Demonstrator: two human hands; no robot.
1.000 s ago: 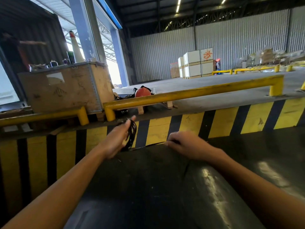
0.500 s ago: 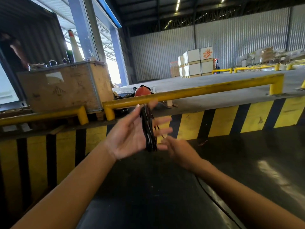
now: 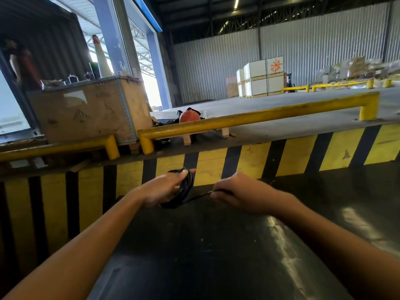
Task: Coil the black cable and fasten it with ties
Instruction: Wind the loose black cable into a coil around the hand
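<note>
A bundle of black cable [image 3: 184, 189] is looped into a coil around my left hand [image 3: 162, 189], which grips it just above a dark glossy surface [image 3: 216, 245]. A single strand runs from the coil rightward into my right hand [image 3: 236, 191], whose fingers are closed on it. Both hands sit close together, in front of the striped wall. No ties are visible.
A yellow-and-black striped wall [image 3: 298, 152] rises just behind the hands, topped by yellow rails [image 3: 255, 118]. A wooden crate [image 3: 86, 109] stands at the back left, an orange helmet-like object [image 3: 189, 115] behind the rail. Stacked white boxes [image 3: 262, 79] lie far off.
Both hands have dropped from chest height down to the dark surface. My left hand, open-palmed half a second ago, has closed around the coil, and my right hand now pulls a strand out sideways.
</note>
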